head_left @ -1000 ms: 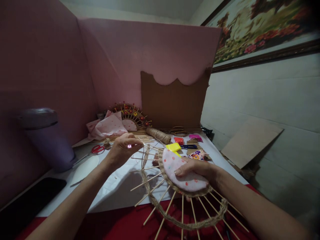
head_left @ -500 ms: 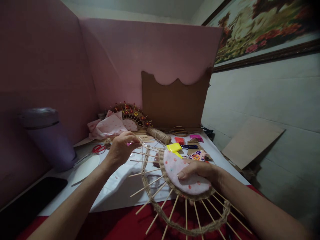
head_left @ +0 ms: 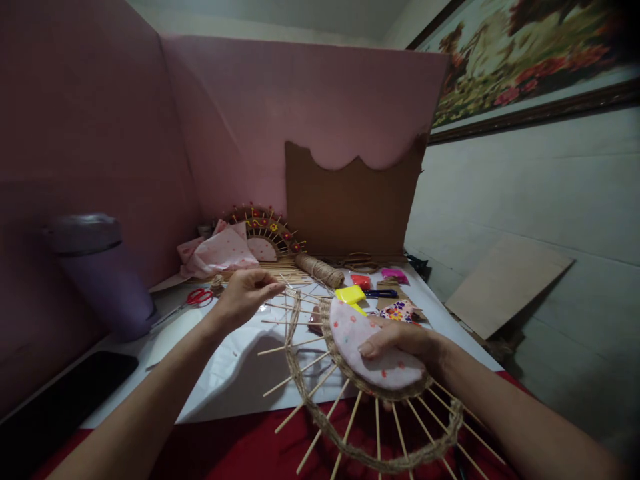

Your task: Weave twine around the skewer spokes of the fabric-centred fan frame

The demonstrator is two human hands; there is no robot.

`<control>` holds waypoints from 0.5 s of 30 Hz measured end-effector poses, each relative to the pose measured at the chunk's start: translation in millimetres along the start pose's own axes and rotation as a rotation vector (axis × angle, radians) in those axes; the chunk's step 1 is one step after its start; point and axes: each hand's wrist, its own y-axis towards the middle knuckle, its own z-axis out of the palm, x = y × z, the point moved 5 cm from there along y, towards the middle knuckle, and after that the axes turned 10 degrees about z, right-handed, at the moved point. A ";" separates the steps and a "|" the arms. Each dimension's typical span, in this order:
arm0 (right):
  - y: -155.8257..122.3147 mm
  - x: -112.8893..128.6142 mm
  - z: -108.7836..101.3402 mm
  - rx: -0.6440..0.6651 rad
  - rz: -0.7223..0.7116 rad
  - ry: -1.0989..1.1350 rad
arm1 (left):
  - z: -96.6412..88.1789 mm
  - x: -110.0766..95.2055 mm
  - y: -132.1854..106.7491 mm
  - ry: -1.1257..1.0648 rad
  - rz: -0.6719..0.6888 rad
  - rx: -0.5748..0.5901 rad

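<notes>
My right hand (head_left: 400, 340) grips a half-round fan frame of sticks and twine, its thumb on the padded white fabric centre (head_left: 377, 370) with small red prints. Thin wooden sticks (head_left: 377, 433) radiate from that centre. A band of jute twine (head_left: 325, 423) runs across them in an outer arc, apart from the woven inner rim (head_left: 327, 333). At the upper left end of the frame, my left hand (head_left: 247, 297) is closed in a pinch close to the stick tips. Something thin and pale shows by its fingertips, too small to name.
Behind are a twine roll (head_left: 320, 269), a decorated fan (head_left: 273, 230) and pink cloth (head_left: 220, 250). Yellow packets (head_left: 350, 295) and a dark blue cutter (head_left: 381, 293) lie beyond the frame. At left are red-handled scissors (head_left: 200, 297), a purple tumbler (head_left: 107, 287) and a black phone (head_left: 75, 393).
Both hands keep their holds, and the whole view shifts slightly. The left hand's fingers have moved a little at the frame's end.
</notes>
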 end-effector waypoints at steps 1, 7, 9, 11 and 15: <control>-0.2 -0.2 0.0 0.004 -0.004 -0.002 | -0.2 1.8 -0.1 -0.044 -0.043 0.015; 0.5 -3.2 -1.6 0.052 0.000 -0.002 | -0.9 10.5 -3.1 -0.322 -0.295 0.080; 0.9 -3.7 -2.3 0.062 -0.009 0.011 | -0.3 13.2 -4.7 -0.415 -0.357 0.064; 0.6 -4.4 -1.4 0.082 -0.014 0.020 | 2.4 14.7 -6.6 -0.521 -0.398 0.056; -3.3 -3.5 3.5 0.117 -0.040 0.034 | 8.2 13.3 -9.9 -0.724 -0.411 0.040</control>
